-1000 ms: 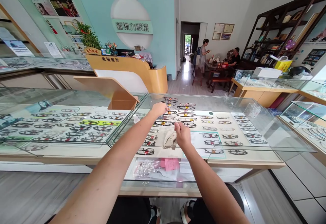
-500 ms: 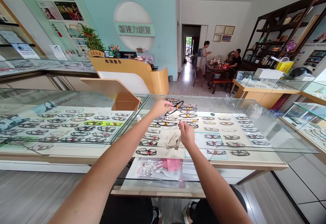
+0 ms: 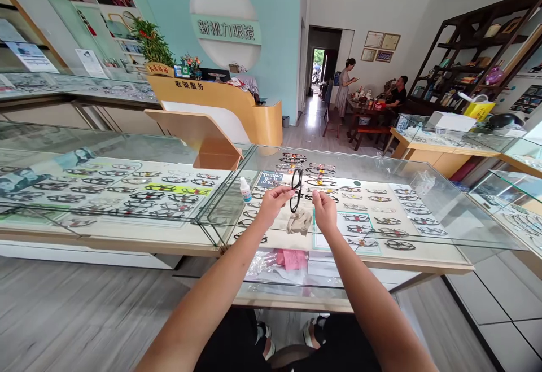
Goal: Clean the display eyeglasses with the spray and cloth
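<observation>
My left hand (image 3: 273,201) pinches a pair of black-framed glasses (image 3: 296,189), held on edge above the open display case (image 3: 423,259). My right hand (image 3: 325,211) is closed on a beige cleaning cloth (image 3: 299,222) that hangs just below and beside the frame. Both hands are close together over the case's inner tray, where several rows of spectacle frames (image 3: 372,214) lie. A small white bottle with a blue label (image 3: 245,189) stands to the left of my left hand.
A second glass case of frames (image 3: 105,191) stretches to the left. Behind it stand an orange reception counter (image 3: 220,109) and a potted plant (image 3: 153,50). Two people (image 3: 368,92) are at a table in the back. Dark shelving (image 3: 474,50) lines the right wall.
My left hand picked a black frame from the far rows, lifted it and drew it back toward me. My right hand with the cloth moved up beside it. The view shifted left and nearer.
</observation>
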`<state>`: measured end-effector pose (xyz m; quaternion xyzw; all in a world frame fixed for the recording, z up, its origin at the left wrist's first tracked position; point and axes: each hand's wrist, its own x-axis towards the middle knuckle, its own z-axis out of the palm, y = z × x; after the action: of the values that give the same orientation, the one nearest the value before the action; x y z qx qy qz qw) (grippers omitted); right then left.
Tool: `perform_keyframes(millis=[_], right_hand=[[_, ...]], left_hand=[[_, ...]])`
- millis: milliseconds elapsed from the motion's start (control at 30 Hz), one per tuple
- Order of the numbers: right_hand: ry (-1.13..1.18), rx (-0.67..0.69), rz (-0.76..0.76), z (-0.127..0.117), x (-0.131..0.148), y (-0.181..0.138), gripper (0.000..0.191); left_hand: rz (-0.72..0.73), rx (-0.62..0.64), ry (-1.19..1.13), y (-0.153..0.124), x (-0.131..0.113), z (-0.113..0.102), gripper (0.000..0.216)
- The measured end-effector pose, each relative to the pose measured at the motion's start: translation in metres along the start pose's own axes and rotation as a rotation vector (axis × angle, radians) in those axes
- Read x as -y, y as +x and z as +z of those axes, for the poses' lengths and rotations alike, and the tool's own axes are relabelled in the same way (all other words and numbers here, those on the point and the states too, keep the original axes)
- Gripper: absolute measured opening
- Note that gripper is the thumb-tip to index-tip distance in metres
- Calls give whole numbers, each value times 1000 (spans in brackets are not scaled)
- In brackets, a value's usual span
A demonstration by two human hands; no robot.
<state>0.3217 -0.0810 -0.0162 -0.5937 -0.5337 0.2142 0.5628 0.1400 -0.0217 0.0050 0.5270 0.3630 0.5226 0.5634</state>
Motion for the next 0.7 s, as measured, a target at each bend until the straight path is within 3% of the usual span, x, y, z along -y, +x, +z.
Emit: perform_keyframes(millis=[133,267,500,700], right_hand=[[88,73,-62,2,7,-12,38],[90,70,-126,2,9,-17,33],[124,45,-78,0,11,-14,31],[128,79,-42,0,17,-15,29]], left_hand=[[16,9,33,-10,2,1,51],[48,49,55,-15,3,6,48],[49,117,109,-16,5,7,48],[70,72,110,-16,5,8,47]])
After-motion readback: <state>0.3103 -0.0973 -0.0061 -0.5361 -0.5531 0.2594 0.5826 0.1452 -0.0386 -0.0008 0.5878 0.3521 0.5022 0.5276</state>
